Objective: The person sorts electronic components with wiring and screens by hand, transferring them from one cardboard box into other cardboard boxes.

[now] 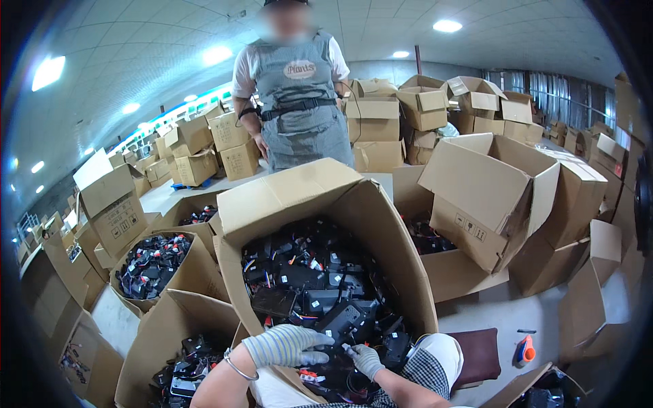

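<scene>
- Big open cardboard box in front: heaped with black plastic modules, coloured wires mixed in.
- Right hand, gloved: fingertips pinched on small white connector, above near side of heap.
- Left hand, striped glove: over same box, near flat black housing; can't tell if gripping.
- Lower-left carton, left carton: more black modules inside.
</scene>
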{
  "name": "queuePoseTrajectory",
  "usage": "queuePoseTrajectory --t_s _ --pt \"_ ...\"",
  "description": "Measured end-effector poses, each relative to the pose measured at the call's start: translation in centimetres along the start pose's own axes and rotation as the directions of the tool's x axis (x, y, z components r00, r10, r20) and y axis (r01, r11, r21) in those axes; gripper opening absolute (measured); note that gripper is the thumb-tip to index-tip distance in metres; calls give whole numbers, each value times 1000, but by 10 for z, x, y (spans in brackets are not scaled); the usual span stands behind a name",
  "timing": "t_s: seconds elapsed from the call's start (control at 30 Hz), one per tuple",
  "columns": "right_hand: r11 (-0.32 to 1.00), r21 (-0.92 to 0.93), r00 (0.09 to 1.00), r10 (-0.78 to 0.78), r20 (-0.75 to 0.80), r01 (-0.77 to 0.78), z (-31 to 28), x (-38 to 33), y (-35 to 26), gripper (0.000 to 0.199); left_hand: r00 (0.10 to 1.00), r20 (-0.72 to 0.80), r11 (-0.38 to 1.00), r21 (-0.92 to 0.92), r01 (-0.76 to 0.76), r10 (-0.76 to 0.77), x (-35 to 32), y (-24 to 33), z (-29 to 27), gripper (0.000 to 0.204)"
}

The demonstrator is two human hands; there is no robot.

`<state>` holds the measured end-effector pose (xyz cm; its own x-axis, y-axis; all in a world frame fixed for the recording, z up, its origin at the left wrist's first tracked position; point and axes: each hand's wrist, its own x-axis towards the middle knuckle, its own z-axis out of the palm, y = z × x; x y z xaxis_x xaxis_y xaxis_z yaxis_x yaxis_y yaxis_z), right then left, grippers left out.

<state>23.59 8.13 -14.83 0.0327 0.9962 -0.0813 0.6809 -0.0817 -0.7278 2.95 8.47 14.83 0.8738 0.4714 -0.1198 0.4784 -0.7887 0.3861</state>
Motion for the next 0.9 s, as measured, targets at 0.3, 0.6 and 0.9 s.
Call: queuePoseTrajectory --t_s 0.3,0.6,0.9 --pt "679 727 980 -195 43 103 -47 -31 -65 38 999 40 922 -388 4 13 2 -20 74 44" --pt "621 476 779 -552 -299 623 -107 -97 -113 13 971 41 -422 -904 -65 -236 29 11 174 47" --pt "-37 999 993 -117 0 -4 -83 -95 -103 28 527 -285 -250 -640 -727 -801 -5 -29 152 28"
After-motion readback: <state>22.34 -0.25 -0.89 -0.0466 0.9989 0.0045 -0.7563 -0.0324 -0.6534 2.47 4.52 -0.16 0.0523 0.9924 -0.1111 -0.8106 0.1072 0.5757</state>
